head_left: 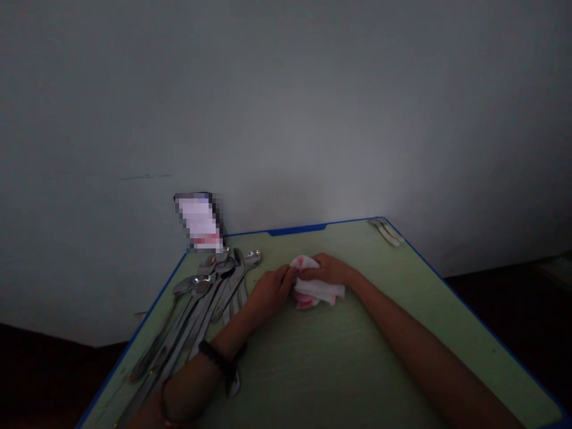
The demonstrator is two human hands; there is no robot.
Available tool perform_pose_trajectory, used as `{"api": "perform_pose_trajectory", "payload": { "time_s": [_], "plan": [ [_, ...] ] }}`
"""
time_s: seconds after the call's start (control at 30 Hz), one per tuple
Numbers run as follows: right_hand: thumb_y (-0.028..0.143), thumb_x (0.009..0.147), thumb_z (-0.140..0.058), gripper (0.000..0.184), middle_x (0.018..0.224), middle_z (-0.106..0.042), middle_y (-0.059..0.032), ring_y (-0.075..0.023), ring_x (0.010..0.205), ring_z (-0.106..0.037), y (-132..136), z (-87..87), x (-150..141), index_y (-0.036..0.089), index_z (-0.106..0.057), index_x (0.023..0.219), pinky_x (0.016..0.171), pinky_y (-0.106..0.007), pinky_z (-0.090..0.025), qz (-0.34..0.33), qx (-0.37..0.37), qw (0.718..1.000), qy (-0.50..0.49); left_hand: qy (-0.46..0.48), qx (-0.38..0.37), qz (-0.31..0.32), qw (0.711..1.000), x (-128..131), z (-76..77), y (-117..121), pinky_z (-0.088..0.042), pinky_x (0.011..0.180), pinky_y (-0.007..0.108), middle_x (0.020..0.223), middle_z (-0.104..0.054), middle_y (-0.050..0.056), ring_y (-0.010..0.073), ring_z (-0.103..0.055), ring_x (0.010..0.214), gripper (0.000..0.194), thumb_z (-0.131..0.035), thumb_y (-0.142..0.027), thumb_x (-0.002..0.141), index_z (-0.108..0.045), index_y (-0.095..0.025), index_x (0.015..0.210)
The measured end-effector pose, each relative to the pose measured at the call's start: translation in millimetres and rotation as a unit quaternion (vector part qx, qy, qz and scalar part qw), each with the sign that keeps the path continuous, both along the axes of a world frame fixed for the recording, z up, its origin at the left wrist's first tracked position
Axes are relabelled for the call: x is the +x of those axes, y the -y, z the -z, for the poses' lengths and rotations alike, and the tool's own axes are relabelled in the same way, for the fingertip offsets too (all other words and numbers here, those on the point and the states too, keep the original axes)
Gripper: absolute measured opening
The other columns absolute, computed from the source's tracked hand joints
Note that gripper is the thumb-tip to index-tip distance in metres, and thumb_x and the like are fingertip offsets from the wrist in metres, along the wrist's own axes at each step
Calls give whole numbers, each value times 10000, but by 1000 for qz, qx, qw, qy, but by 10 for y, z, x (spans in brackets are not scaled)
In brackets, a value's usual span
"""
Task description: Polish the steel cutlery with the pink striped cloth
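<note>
A white and pink cloth (319, 290) is bunched up above the middle of the table. My right hand (329, 270) is closed on it from the right, fingers pressed into the folds. From the left, my left hand (273, 291) meets the cloth with its fingers pinched together. Whatever that pinch holds is hidden by the fingers and the cloth. Just left of my left hand lies a loose pile of metal spoons (203, 287), with several long handles pointing toward me. My left forearm passes over part of this pile.
The pale green table (313, 369) has a blue rim and stands against a grey wall (286, 119). A phone (199, 220) with a lit, blurred screen leans on the wall at back left. Cutlery pieces (388, 233) lie at the far right corner.
</note>
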State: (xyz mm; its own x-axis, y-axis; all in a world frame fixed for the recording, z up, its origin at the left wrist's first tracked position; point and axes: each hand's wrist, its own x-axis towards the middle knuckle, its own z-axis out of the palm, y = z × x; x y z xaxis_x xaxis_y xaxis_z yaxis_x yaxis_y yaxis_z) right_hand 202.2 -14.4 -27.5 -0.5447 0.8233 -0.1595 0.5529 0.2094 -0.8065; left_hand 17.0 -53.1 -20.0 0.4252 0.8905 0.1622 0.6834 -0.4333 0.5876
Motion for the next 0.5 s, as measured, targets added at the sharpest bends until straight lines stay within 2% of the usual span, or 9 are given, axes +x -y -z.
{"api": "perform_pose_trajectory", "payload": {
  "time_s": [0.13, 0.23, 0.37, 0.5],
  "plan": [
    [504, 718, -545, 397, 654, -590, -11, -83, 493, -458, 45, -105, 28, 121, -611, 800, 440, -194, -335, -7, -34, 999, 12, -15, -9, 13, 1000, -40, -141, 28, -352, 570, 252, 647, -580, 25, 148, -526, 595, 384, -269, -377, 907, -547, -162, 752],
    [504, 710, -559, 382, 631, -599, -8, -80, 472, -462, 106, -300, 101, 129, -618, 756, 420, -192, -330, -47, -74, 996, 26, -27, -28, 39, 999, -113, -330, 16, -342, 534, 244, 582, -531, 4, 135, -489, 548, 408, -269, -389, 902, -520, -162, 674],
    [500, 707, -573, 381, 626, -605, -14, -83, 469, -476, 128, -739, 230, 127, -620, 771, 405, -188, -331, -88, -93, 991, 47, -42, -84, 113, 989, -190, -660, -38, -376, 525, 221, 543, -522, -17, 109, -491, 507, 433, -275, -408, 902, -504, -167, 624],
    [503, 720, -563, 391, 693, -638, -39, -91, 488, -510, 133, -1246, 255, 130, -628, 821, 403, -181, -346, -70, -38, 994, 71, -42, -114, 143, 982, -229, -1012, -151, -413, 532, 210, 622, -593, 5, 112, -548, 556, 399, -270, -391, 904, -556, -167, 740]
  ]
}}
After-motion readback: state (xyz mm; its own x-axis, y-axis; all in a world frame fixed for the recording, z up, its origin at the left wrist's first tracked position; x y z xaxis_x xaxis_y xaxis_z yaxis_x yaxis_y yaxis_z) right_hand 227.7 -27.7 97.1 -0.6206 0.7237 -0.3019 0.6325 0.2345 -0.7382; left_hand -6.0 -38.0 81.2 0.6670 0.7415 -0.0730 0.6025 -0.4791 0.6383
